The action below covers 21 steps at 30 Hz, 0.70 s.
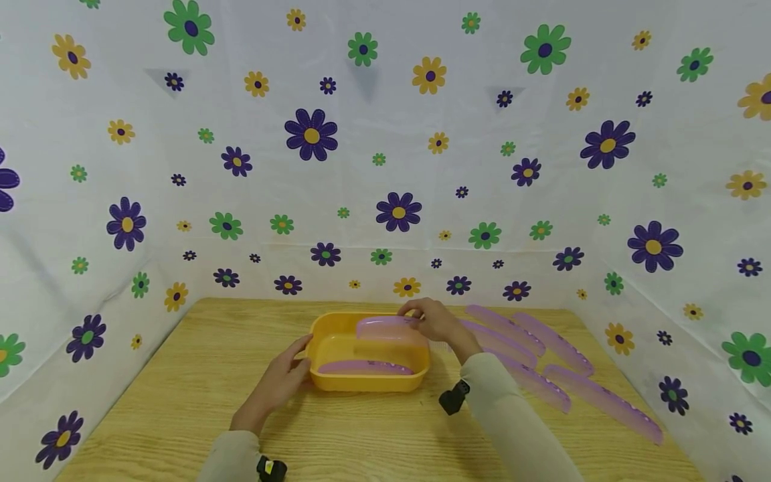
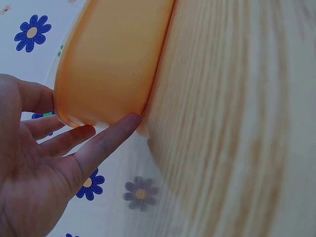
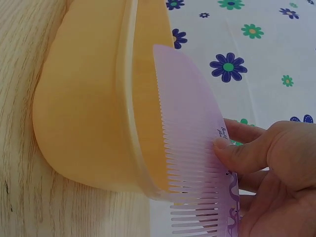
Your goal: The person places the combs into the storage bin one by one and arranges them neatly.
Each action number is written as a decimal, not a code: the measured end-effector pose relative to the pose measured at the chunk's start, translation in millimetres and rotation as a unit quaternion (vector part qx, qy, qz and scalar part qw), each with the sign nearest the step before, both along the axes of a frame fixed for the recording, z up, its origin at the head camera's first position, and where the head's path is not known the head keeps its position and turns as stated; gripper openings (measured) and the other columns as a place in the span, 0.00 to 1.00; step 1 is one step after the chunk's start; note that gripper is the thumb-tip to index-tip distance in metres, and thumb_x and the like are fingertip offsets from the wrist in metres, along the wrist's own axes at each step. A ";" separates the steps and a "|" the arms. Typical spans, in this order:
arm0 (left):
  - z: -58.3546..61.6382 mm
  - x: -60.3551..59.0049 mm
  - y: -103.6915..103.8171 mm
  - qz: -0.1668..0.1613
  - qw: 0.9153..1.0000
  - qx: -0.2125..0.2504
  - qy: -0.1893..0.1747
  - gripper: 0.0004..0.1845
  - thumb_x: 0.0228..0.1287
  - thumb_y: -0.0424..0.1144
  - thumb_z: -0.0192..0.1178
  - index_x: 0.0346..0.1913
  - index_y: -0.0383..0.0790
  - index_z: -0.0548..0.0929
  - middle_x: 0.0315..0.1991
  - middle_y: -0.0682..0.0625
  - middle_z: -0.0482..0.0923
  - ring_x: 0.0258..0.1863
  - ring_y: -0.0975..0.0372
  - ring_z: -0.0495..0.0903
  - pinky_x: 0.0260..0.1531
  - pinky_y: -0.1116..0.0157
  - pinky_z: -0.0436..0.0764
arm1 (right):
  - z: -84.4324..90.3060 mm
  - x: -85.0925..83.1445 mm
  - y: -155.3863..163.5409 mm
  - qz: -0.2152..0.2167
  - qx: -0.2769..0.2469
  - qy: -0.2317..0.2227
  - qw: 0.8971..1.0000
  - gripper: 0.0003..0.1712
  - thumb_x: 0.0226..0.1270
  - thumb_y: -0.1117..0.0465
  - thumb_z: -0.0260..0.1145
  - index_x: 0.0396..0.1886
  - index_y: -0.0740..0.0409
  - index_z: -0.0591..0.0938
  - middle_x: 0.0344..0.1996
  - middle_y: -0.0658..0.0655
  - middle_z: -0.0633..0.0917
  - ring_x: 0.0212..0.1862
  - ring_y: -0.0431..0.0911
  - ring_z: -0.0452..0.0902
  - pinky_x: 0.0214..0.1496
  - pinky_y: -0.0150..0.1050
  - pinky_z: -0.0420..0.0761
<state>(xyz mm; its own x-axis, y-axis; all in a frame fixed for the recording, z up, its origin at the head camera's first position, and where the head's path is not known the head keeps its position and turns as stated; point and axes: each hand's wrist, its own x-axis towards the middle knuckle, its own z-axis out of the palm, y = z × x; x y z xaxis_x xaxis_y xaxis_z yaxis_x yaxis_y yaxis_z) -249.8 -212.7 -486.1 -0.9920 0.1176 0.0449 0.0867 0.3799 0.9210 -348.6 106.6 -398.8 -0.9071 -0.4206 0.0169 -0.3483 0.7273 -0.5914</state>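
Right hand [image 1: 435, 323] pinches a translucent lilac plastic comb [image 1: 385, 327], long axis left-right, over the orange plastic tub [image 1: 367, 383] at frame centre; left hand [image 1: 278, 381], fingers straight, touches the tub's left end.

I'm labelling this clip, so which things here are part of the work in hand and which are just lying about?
In hand:
- yellow plastic tub, left hand touching it
- purple plastic comb, pinched by right hand
- second purple comb in tub

Lying about:
- purple combs on wooden table
- flowered backdrop

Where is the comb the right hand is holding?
In the head view, the comb sits over the yellow tub's back rim, pinched by the right hand.
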 end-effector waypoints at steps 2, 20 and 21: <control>-0.1 -0.1 -0.3 -0.001 1.000 -0.001 0.002 0.30 0.83 0.33 0.45 0.82 0.39 0.55 0.79 0.33 0.57 0.67 0.40 0.77 0.49 0.59 0.90 | 0.1 -0.4 -1.8 -0.002 -0.001 -0.003 1.000 0.21 0.70 0.76 0.62 0.53 0.53 0.88 0.45 0.60 0.85 0.46 0.51 0.78 0.58 0.48 0.87; 1.1 0.7 -0.8 0.001 1.000 -0.001 0.009 0.29 0.82 0.33 0.46 0.81 0.38 0.57 0.79 0.32 0.59 0.66 0.40 0.78 0.50 0.59 0.90 | 1.8 -1.3 -15.6 -0.001 -0.002 -0.009 1.000 0.21 0.68 0.77 0.62 0.52 0.52 0.88 0.42 0.60 0.84 0.44 0.51 0.77 0.52 0.44 0.88; 1.4 0.8 -0.9 0.001 1.000 -0.006 0.011 0.29 0.82 0.33 0.47 0.81 0.38 0.57 0.79 0.32 0.59 0.67 0.40 0.78 0.51 0.59 0.90 | 2.0 -1.2 -16.2 -0.002 -0.002 -0.010 1.000 0.21 0.68 0.77 0.62 0.52 0.52 0.88 0.42 0.60 0.84 0.44 0.52 0.77 0.53 0.44 0.88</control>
